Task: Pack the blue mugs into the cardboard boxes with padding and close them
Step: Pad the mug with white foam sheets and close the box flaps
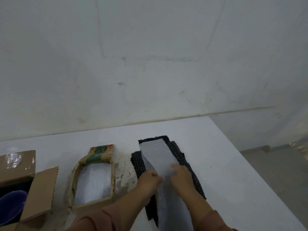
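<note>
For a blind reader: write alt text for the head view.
Left hand and right hand grip a bubble-wrap strip over dark padding on a white table. Beside them stands a small box lined with wrap; far left, a larger box holds a blue mug.

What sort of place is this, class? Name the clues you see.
Probably a makeshift packing spot in a bare room: a white table against a stained wall, a padded box, a mug in a second box, and bubble wrap.

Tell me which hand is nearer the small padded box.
Left. The left hand grips the bubble wrap just right of the small box; the right hand grips the same wrap farther right.
</note>
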`<state>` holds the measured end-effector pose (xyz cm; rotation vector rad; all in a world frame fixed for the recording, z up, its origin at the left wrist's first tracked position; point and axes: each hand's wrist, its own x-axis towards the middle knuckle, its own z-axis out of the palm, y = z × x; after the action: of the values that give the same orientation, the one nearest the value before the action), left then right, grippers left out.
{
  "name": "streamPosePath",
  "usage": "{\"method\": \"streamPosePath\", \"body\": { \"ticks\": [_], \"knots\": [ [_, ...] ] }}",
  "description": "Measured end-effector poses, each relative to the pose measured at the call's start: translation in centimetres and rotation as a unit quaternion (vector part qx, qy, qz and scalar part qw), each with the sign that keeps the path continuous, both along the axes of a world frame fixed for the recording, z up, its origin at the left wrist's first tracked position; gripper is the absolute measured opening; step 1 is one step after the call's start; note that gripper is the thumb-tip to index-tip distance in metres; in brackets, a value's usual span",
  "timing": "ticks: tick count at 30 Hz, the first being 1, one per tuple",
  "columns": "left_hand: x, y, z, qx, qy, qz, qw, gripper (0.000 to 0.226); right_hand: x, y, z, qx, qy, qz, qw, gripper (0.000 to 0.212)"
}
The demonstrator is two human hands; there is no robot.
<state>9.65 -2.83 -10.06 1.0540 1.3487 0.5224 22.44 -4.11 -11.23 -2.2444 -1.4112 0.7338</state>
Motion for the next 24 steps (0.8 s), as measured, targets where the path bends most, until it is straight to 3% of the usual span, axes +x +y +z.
{"method": "streamPosePath", "body": {
  "ticks": [2, 4, 6, 8, 10, 14, 17, 19, 22, 24],
  "knots": [
    [-0.8, 0.8, 1.4, 0.052, -0.011, -0.004, 0.999, 0.028, 0.7, 0.0, 1.6, 0.035, 0.117, -0.108, 0.987, 0.055],
    [-2.2, 1.6, 2.9, 0.082, -0.029, -0.015, 0.996, 0.028, 0.9, 0.3, 3.3, 0.061, 0.302, -0.161, 0.937, 0.056],
    [-3.7, 2.5, 4.0, 0.108, -0.041, -0.009, 0.993, 0.028, 0.7, 0.9, 5.1, 0.070, 0.436, -0.156, 0.884, 0.051],
    [-5.4, 3.2, 5.1, 0.148, -0.040, 0.018, 0.988, 0.024, 0.2, 1.4, 6.6, 0.090, 0.474, -0.110, 0.869, 0.059],
    [-6.9, 3.7, 6.2, 0.171, -0.077, 0.060, 0.980, 0.025, -0.6, 1.9, 8.2, 0.119, 0.439, -0.046, 0.889, 0.055],
    [-9.5, 4.4, 8.7, 0.203, -0.148, 0.063, 0.966, 0.057, -3.1, 2.6, 11.3, 0.172, 0.325, 0.025, 0.930, 0.049],
    [-11.0, 4.6, 10.4, 0.260, -0.106, 0.064, 0.958, 0.042, -5.1, 2.9, 13.5, 0.215, 0.177, 0.028, 0.960, 0.031],
    [-11.9, 4.5, 11.5, 0.297, -0.081, 0.083, 0.948, 0.027, -6.4, 2.9, 15.0, 0.250, 0.109, 0.043, 0.961, 0.029],
    [-13.6, 4.5, 12.8, 0.352, -0.039, 0.104, 0.929, 0.017, -7.9, 2.7, 17.0, 0.302, 0.127, 0.055, 0.943, 0.031],
    [-15.0, 4.6, 13.6, 0.321, -0.124, 0.069, 0.937, 0.027, -8.8, 2.7, 18.1, 0.305, 0.197, 0.071, 0.929, 0.024]
  ]
}}
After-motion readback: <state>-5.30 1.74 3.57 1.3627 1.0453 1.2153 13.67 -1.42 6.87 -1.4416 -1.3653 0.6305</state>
